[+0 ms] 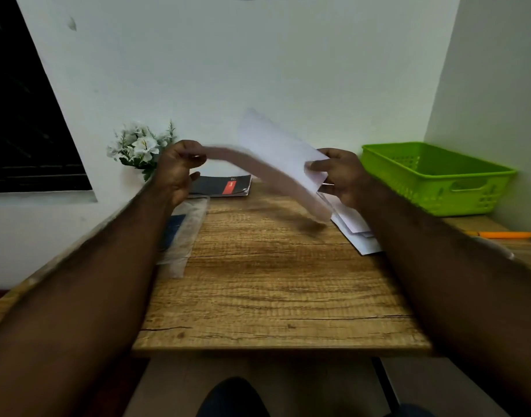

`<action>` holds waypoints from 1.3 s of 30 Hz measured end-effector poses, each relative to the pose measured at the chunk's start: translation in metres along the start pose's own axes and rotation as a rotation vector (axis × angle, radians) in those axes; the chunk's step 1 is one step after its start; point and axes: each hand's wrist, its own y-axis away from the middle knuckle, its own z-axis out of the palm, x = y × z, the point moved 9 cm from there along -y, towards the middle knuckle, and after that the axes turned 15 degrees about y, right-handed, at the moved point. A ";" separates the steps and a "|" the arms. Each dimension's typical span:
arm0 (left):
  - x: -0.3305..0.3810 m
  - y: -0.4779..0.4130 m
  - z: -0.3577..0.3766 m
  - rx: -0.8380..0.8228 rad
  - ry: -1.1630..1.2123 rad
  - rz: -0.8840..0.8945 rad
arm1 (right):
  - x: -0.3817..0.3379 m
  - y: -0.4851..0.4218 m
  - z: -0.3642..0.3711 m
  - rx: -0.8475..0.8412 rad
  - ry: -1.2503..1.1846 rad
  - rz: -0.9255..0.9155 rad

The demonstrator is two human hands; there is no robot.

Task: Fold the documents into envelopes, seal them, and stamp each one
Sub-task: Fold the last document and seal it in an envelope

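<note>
Both hands hold paper up above the far part of the wooden desk (273, 290). My left hand (177, 170) pinches the left end of a blurred, bent sheet or envelope (258, 170). My right hand (339, 176) pinches the right end of a white folded document (276, 142) that tilts up toward the wall. Motion blur hides whether these are one piece or two. A small stack of white envelopes (357, 230) lies on the desk under my right wrist.
A green plastic basket (438, 176) stands at the back right, with an orange pen (504, 235) in front of it. A dark notebook with a red label (222, 185) lies at the back, white flowers (141, 145) at its left. A clear plastic sleeve (183, 236) lies under my left forearm.
</note>
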 end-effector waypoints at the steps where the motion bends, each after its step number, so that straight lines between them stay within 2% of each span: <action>1: 0.002 0.000 -0.001 0.017 0.040 0.005 | 0.002 -0.001 0.001 -0.014 -0.008 0.016; 5: 0.001 0.004 0.005 -0.050 0.137 0.009 | 0.003 -0.001 0.002 -0.021 -0.017 0.016; 8: -0.020 0.000 -0.004 -0.094 -0.051 -0.085 | 0.005 -0.002 0.000 -0.007 -0.021 0.026; 11: -0.030 -0.002 -0.020 -0.018 -0.192 -0.127 | 0.009 -0.004 -0.001 0.014 0.002 0.044; 16: -0.022 0.008 -0.019 0.095 -0.111 -0.119 | 0.011 -0.004 -0.005 0.065 0.020 0.056; 20: -0.013 0.007 -0.025 0.117 -0.188 -0.052 | 0.011 -0.004 -0.008 0.086 0.030 0.051; 25: -0.009 0.001 -0.049 0.373 0.057 -0.079 | 0.011 -0.004 -0.009 0.085 0.059 0.041; 27: 0.002 0.003 -0.052 0.441 -0.042 0.017 | 0.008 -0.003 -0.008 0.071 0.057 0.026; 28: 0.010 0.003 -0.048 0.417 -0.139 0.087 | 0.007 -0.002 -0.007 0.065 0.059 0.019; 29: 0.016 0.002 -0.038 0.338 -0.244 0.146 | 0.006 -0.002 -0.007 0.063 0.066 0.012; 31: 0.014 0.002 -0.001 0.032 -0.432 0.161 | 0.005 -0.005 -0.009 0.082 0.130 -0.015; 32: 0.005 0.007 0.022 -0.162 -0.490 0.105 | 0.003 -0.007 -0.012 0.109 0.225 -0.041; 35: -0.029 0.043 0.085 -0.656 -0.689 -0.170 | -0.005 -0.011 -0.013 0.184 0.722 -0.178; 37: -0.045 0.073 0.115 -0.902 -0.906 -0.282 | -0.004 -0.014 -0.010 0.208 0.914 -0.246; 39: -0.057 0.095 0.134 -1.042 -1.069 -0.340 | -0.004 -0.015 -0.009 0.219 0.961 -0.264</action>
